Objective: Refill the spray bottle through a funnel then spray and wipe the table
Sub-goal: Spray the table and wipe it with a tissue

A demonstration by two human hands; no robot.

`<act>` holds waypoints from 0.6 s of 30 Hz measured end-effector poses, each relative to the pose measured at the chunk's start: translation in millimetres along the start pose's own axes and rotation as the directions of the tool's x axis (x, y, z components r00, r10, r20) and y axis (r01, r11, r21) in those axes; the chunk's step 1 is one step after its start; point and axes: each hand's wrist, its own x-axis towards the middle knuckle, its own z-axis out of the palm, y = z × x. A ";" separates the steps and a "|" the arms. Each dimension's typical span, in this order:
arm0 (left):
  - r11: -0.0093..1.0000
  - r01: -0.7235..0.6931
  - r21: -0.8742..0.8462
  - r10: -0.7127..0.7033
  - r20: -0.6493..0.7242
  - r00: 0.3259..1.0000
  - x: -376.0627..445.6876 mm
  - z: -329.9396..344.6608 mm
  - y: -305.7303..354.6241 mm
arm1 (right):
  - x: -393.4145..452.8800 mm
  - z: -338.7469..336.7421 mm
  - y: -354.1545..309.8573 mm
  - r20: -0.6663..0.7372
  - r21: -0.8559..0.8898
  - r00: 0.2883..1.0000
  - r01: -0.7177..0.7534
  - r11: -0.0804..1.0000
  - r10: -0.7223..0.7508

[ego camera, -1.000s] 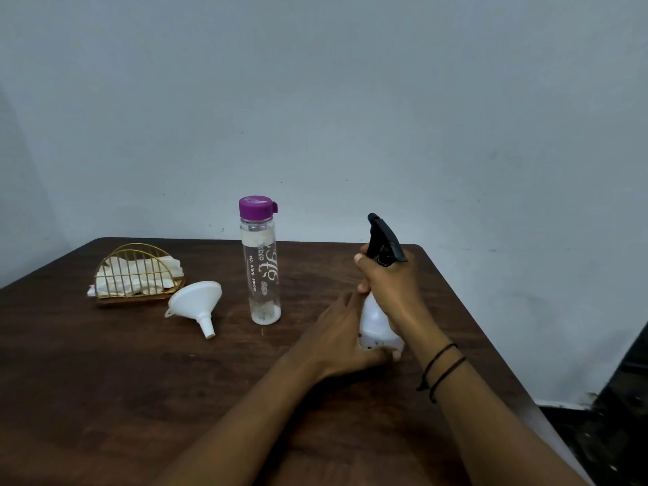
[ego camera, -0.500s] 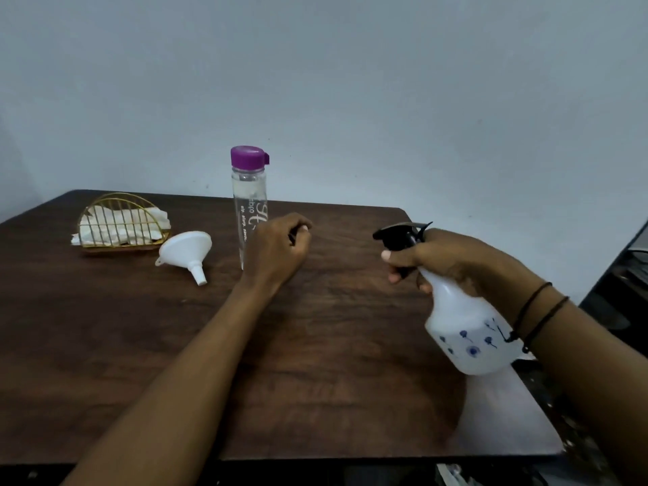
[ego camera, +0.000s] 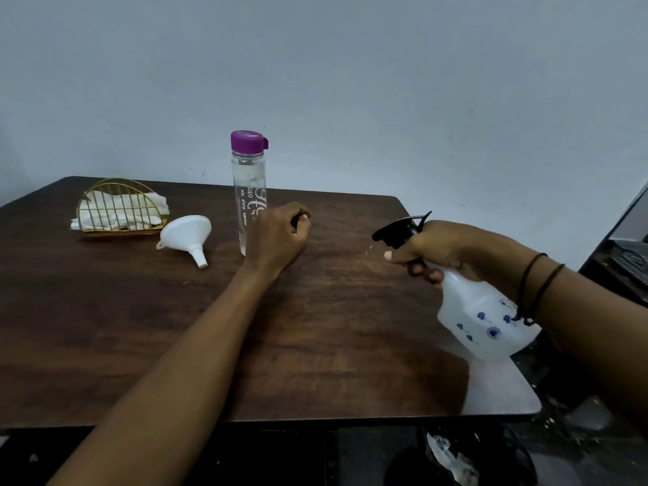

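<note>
The right hand [ego camera: 438, 250] is gripping the sprayer [ego camera: 480, 310] by its neck, right of the bottle [ego camera: 248, 191]; its grip is holding the trigger. The sprayer is tilting, nozzle pointing left over the counter [ego camera: 315, 345]. The left hand [ego camera: 280, 236] is curling into an empty fist beside the bottle.

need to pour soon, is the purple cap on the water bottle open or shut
Shut. The purple cap sits flat and level on the upright water bottle, with no lid flipped up.
</note>
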 end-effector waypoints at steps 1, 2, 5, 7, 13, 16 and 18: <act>1.000 0.002 -0.001 -0.002 0.002 1.000 0.3 0.2 0.6 | -1.5 0.9 -1.4 -0.004 -0.015 1.000 -0.005 1.000 0.005; 1.000 0.000 0.002 0.000 0.001 1.000 0.8 0.1 1.2 | -3.5 1.9 -4.1 0.006 -0.026 1.000 0.013 1.000 -0.013; 1.000 -0.013 0.010 0.013 -0.014 1.000 0.8 -0.2 1.8 | -6.6 3.0 -11.1 0.054 -0.036 0.996 0.071 0.997 -0.069; 1.000 -0.019 0.019 0.019 -0.019 1.000 -0.5 0.9 1.8 | -2.1 1.9 -12.0 0.063 -0.052 0.997 0.058 0.997 -0.054; 1.000 -0.017 0.006 0.017 -0.004 1.000 -0.3 2.4 1.1 | 9.0 5.0 -10.6 -0.003 -0.082 0.998 0.055 0.995 -0.056; 1.000 -0.018 0.009 0.018 0.001 1.000 -0.5 3.7 0.5 | 12.8 4.1 -9.5 0.029 -0.042 0.998 0.050 0.998 -0.048; 1.000 -0.007 0.011 0.006 0.006 1.000 -0.4 4.8 0.3 | 19.0 7.4 -6.8 0.025 -0.100 0.999 0.043 0.994 -0.041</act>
